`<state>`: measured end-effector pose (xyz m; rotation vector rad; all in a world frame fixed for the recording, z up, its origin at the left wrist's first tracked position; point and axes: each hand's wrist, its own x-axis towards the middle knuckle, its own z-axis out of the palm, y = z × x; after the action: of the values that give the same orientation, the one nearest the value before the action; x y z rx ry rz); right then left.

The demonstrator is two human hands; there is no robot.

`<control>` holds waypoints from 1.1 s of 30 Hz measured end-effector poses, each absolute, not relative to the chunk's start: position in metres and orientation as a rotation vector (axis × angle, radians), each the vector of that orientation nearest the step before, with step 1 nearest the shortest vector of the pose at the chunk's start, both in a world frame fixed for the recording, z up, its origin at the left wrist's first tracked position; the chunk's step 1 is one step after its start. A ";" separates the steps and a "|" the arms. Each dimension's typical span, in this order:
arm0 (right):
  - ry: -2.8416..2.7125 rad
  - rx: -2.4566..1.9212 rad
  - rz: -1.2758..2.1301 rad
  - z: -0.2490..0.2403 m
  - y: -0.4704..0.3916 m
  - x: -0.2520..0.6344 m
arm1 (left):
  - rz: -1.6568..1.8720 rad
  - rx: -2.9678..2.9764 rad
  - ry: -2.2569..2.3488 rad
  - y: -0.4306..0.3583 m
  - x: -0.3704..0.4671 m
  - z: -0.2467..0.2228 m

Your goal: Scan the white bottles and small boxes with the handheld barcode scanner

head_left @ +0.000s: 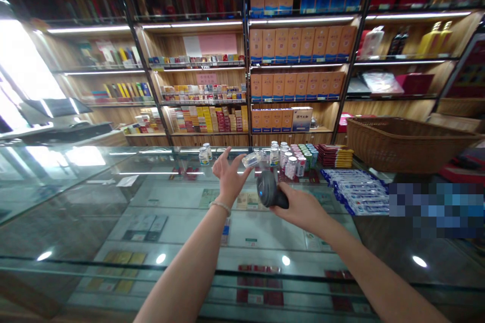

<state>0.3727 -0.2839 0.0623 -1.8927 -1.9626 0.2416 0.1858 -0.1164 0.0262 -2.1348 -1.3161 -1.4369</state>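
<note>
My left hand (229, 175), with a bracelet at the wrist, is raised over the glass counter (182, 202). Between its thumb and a finger it holds a small clear bottle (252, 160), tilted on its side. My right hand (299, 204) is wrapped round a dark handheld scanner (267, 189) with a small blue light, its head just below and right of the bottle. Two small bottles (205, 154) stand beyond my left hand. Beyond the scanner, more small bottles (291, 167) stand in a group beside pink and green containers (308, 154).
Red and yellow packets (335, 155) and a pile of blue-white packs (356, 192) lie to the right, near a wicker basket (409, 144). A monitor (56, 107) stands at the left. Shelves of boxes (299, 45) line the back; more packs lie under the glass.
</note>
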 end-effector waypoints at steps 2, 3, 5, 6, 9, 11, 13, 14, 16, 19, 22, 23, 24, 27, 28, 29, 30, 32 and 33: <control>-1.979 -1.986 0.138 0.064 -0.284 0.372 | -1.438 -2.131 -1.314 -0.117 0.186 0.026; -1.981 -2.018 0.102 0.065 -0.284 0.372 | -1.439 -2.132 -1.312 -0.117 0.186 0.026; -1.977 -2.045 0.055 0.064 -0.284 0.373 | -1.439 -2.134 -1.307 -0.117 0.186 0.026; -1.973 -2.033 0.033 0.062 -0.283 0.373 | -1.437 -2.135 -1.307 -0.117 0.187 0.026; -2.000 -1.921 -0.076 0.053 -0.279 0.375 | -1.439 -2.126 -1.320 -0.118 0.188 0.026; -2.011 -1.891 -0.145 0.046 -0.276 0.376 | -1.441 -2.124 -1.331 -0.118 0.188 0.026; -2.010 -1.917 -0.165 0.041 -0.274 0.376 | -1.437 -2.127 -1.343 -0.118 0.188 0.026; -2.007 -1.934 -0.157 0.040 -0.273 0.376 | -1.434 -2.131 -1.349 -0.118 0.188 0.026; -2.018 -1.952 -0.120 0.038 -0.272 0.375 | -1.433 -2.144 -1.350 -0.118 0.187 0.026; -2.046 -1.967 -0.052 0.037 -0.271 0.374 | -1.440 -2.158 -1.348 -0.118 0.187 0.026; -2.072 -1.972 0.000 0.034 -0.270 0.374 | -1.449 -2.150 -1.369 -0.119 0.188 0.027; -2.078 -1.975 0.016 0.033 -0.270 0.375 | -1.452 -2.149 -1.373 -0.120 0.188 0.028; -2.085 -1.979 0.039 0.031 -0.270 0.376 | -1.455 -2.148 -1.374 -0.120 0.188 0.028; -2.080 -1.986 0.114 0.031 -0.269 0.382 | -1.457 -2.150 -1.347 -0.119 0.188 0.028; -2.055 -1.985 0.116 0.033 -0.267 0.384 | -1.459 -2.149 -1.335 -0.119 0.188 0.027; -2.015 -1.982 0.093 0.037 -0.265 0.386 | -1.461 -2.147 -1.323 -0.119 0.188 0.027; -1.961 -1.975 0.043 0.042 -0.261 0.388 | -1.464 -2.145 -1.312 -0.118 0.188 0.027; -1.874 -1.935 -0.070 0.056 -0.251 0.389 | -1.471 -2.142 -1.293 -0.118 0.190 0.027; -1.829 -1.911 -0.125 0.064 -0.243 0.388 | -1.473 -2.143 -1.282 -0.119 0.190 0.027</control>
<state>0.3880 -0.2434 0.0639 -1.9108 -1.8292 -0.1249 0.1901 -0.1185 0.0269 -2.1428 -1.2816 -1.4726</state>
